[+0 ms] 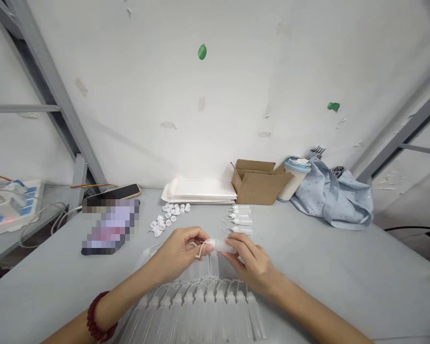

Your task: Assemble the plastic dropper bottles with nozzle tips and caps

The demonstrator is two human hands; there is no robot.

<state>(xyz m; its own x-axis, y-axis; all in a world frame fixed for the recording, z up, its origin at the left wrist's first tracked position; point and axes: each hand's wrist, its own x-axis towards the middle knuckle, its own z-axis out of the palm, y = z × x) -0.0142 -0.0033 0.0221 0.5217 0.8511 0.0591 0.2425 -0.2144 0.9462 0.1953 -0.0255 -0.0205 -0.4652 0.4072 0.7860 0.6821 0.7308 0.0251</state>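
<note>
Between my two hands is a small translucent squeeze bottle point(221, 245), lying on its side with a thin white strap curling from its neck. My left hand point(177, 253) pinches the neck end, and the fingertips partly cover it. The fingers of my right hand point(254, 265) grip the body from the other end. Below my hands lies a packed row of similar bottles point(200, 315) with looped straps; part of another row point(193, 271) shows behind it. Several more bottles point(242, 221) lie beyond my right hand. A scatter of small white caps point(169, 216) sits beyond my left hand.
Along the wall stand white flat packages point(200, 190), an open cardboard box point(260, 187), a lidded cup point(294, 179) and a light blue cloth bag point(331, 193). Two phones, one dark point(112, 193) and one blurred point(111, 227), lie left, near a power strip point(14, 205) with cables.
</note>
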